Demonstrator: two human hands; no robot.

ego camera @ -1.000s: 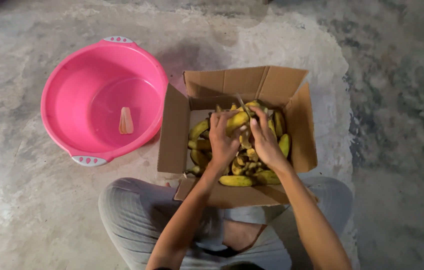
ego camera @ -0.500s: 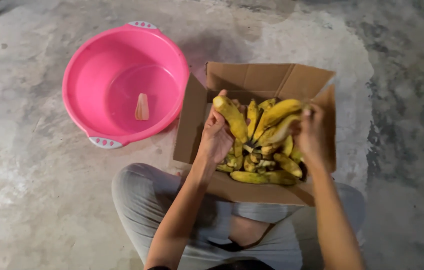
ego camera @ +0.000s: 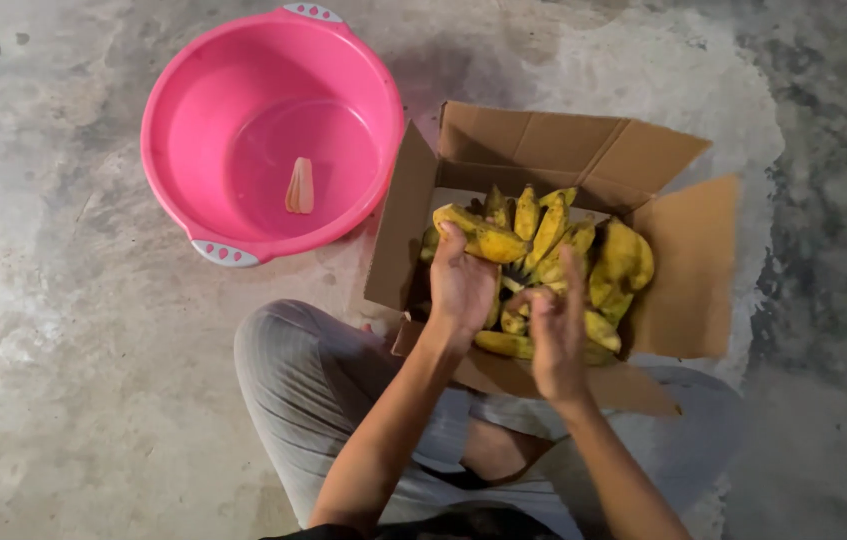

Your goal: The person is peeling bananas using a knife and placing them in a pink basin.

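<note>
While a bunch of yellow bananas (ego camera: 534,245) is gripped at its near end by the left hand (ego camera: 461,285), fingers curled around it, it is held just above the cardboard box (ego camera: 554,150) at centre right of the frame; the right hand (ego camera: 556,335) is seen open, fingers straight, holding nothing; many blotchy, curved bananas are left in the box; one pale peeled piece (ego camera: 300,186) is lying in the smooth pink plastic basin (ego camera: 179,110), upper left; rough concrete floor (ego camera: 64,380) all around.

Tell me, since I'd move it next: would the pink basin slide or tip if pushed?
The basin would likely slide easily: it holds only one small pale piece, so it is probably light. Tipping seems unlikely, given its wide, low shape. The rough floor may drag somewhat.
</note>
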